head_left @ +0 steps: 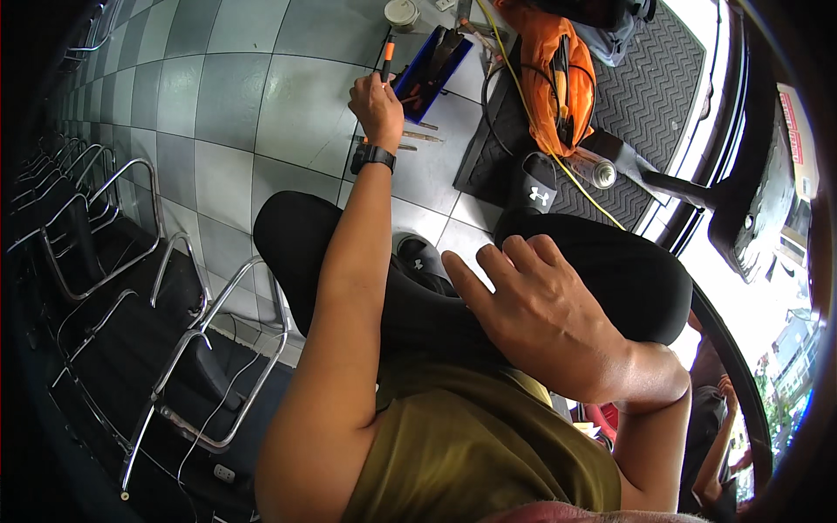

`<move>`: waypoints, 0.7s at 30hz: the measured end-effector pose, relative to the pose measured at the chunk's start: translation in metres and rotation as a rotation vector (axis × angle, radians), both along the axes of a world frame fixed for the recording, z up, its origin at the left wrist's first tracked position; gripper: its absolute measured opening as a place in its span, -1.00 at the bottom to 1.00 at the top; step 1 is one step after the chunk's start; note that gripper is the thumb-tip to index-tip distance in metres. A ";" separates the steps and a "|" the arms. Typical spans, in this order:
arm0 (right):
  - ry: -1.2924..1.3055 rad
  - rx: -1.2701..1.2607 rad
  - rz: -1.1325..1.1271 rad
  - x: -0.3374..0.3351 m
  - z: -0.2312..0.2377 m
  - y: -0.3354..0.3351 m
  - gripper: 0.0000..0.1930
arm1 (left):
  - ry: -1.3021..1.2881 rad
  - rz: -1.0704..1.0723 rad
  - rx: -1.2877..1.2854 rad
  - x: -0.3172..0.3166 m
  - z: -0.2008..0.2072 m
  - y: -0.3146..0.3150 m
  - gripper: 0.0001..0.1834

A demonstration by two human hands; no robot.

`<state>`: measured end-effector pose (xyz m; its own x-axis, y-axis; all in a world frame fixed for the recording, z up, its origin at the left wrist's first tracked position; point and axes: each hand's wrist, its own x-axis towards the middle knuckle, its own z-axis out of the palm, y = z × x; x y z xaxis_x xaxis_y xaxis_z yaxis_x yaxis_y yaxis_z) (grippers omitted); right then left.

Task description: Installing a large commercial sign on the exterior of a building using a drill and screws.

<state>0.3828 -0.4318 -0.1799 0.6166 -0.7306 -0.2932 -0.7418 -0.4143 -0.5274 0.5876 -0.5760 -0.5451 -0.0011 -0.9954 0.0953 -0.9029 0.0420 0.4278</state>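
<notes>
- The left hand (377,109) reached far over the tiled floor (301,96), and its fingers seemed closed around the near end of the orange-and-black tool (387,61). This tool was just left of the blue tray (425,105).
- The grip was partly hidden; if only the fingertips held, the tool could perhaps slip and fall on the hard tiles.
- The tray stood close beside the knuckles, so a careless swing to the right could push it and shake the tools inside.
- Thin sticks (422,136) lay near the wrist, on its right; a low forearm could make them roll.
- The right hand (545,318) hung nearer, its fingers loosely bent. Whether its palm held something, one cannot tell.
- Farther right, the yellow cable (524,100) passed close to a shoe (534,187); a shifting foot could catch it, and the spray can (595,168) nearby could be knocked.
</notes>
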 end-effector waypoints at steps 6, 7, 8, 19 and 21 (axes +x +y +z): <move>-0.020 0.009 -0.015 -0.001 -0.001 -0.001 -0.55 | -0.075 -0.108 0.006 -0.019 0.003 0.014 -0.60; -0.018 0.011 -0.016 -0.002 -0.002 -0.001 -0.55 | -0.073 -0.062 0.014 -0.024 0.005 0.016 -0.53; -0.008 0.014 -0.013 -0.002 -0.003 0.000 -0.55 | -0.070 -0.016 0.023 -0.031 0.006 0.018 -0.46; 0.019 0.040 -0.007 -0.003 -0.002 -0.001 -0.55 | 0.090 -0.065 0.239 -0.097 -0.016 -0.033 -0.63; 0.008 0.038 -0.023 -0.003 -0.002 0.000 -0.55 | 0.065 -0.081 0.197 -0.095 -0.020 -0.037 -0.66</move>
<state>0.3797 -0.4314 -0.1819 0.5969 -0.7331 -0.3261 -0.7555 -0.3767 -0.5361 0.4930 -0.6130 -0.5650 -0.0819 -0.9918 -0.0980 -0.8703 0.0232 0.4920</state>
